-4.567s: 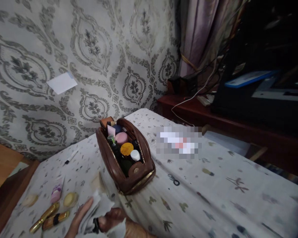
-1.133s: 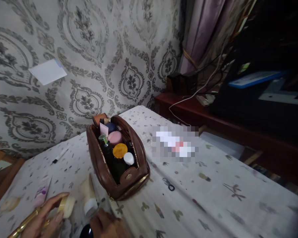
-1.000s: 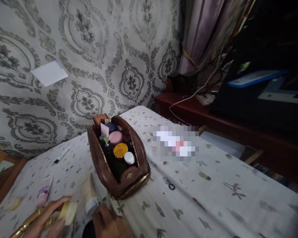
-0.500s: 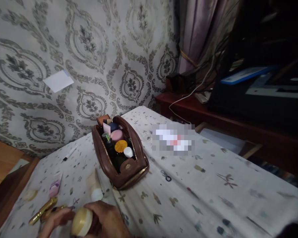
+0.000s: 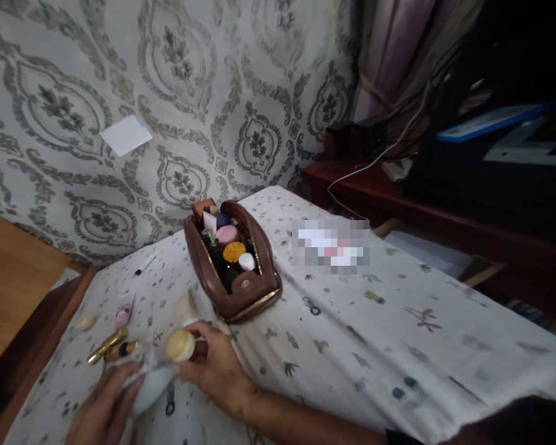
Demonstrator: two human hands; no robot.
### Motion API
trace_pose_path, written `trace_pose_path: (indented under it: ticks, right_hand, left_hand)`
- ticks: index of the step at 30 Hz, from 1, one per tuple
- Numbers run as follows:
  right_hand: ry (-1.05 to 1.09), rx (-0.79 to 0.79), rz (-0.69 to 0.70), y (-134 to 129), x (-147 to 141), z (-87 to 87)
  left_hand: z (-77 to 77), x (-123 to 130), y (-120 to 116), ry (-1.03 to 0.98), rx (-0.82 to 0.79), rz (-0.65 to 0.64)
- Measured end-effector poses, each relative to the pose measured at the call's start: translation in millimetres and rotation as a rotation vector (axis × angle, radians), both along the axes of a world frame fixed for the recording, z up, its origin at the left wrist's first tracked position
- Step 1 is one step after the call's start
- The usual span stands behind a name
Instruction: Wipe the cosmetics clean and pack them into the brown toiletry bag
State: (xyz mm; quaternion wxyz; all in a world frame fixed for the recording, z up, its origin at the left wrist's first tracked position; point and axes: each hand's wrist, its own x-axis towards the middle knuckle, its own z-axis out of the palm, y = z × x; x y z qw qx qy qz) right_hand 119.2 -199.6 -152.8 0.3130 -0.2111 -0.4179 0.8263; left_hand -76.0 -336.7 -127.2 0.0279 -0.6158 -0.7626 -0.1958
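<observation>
My right hand (image 5: 220, 371) pinches a small jar with a yellowish lid (image 5: 180, 345), tilted toward the camera. At the lower left, my left hand (image 5: 104, 402) is blurred, its fingers against a pale, smeared object (image 5: 152, 386) that I cannot make out. A beige tube (image 5: 186, 308) lies just behind the jar. Farther back stands an open brown bag (image 5: 269, 278) full of cosmetics, among them an amber lid (image 5: 235, 251), a pink round item (image 5: 227, 235) and a white cap (image 5: 246, 261).
On the patterned cloth (image 5: 352, 321), a gold tube (image 5: 107, 345), a brown and gold item (image 5: 120, 350), a pink tube (image 5: 124, 310), a pale round item (image 5: 86, 322) and a slim pen-like item (image 5: 145, 265) lie left. A pixelated patch (image 5: 331, 246) is right of the bag.
The view has shifted, so the bag sits higher and farther right. My right hand has carried the jar up and away from my left hand; the pale object now shows beside my left fingers.
</observation>
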Motion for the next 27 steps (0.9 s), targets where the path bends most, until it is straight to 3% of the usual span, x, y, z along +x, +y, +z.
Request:
trace_pose_path:
  ticks: [3,6,10,16,23,27]
  right_hand:
    - [-0.041,0.152,-0.050,-1,2,1.6]
    - [-0.082,0.295,-0.081,-3,5,4.0]
    - [-0.069,0.366,-0.102,-2,10,8.5]
    - [-0.052,0.443,-0.086,2,14,12.9]
    - [-0.049,0.704,-0.216,3,16,9.9]
    - [-0.050,0.612,-0.222,5,15,11.3]
  left_hand:
    - [38.7,34,18,-0.044,0.157,0.160]
    - [52.4,71,39,-0.120,0.138,0.030]
    - [45.2,94,54,-0.162,0.002,0.018]
    - [38.4,90,50,-0.363,-0.022,0.126]
    - [32.5,98,41,-0.545,-0.046,0.160]
    - [33.3,102,41,-0.630,-0.033,0.124]
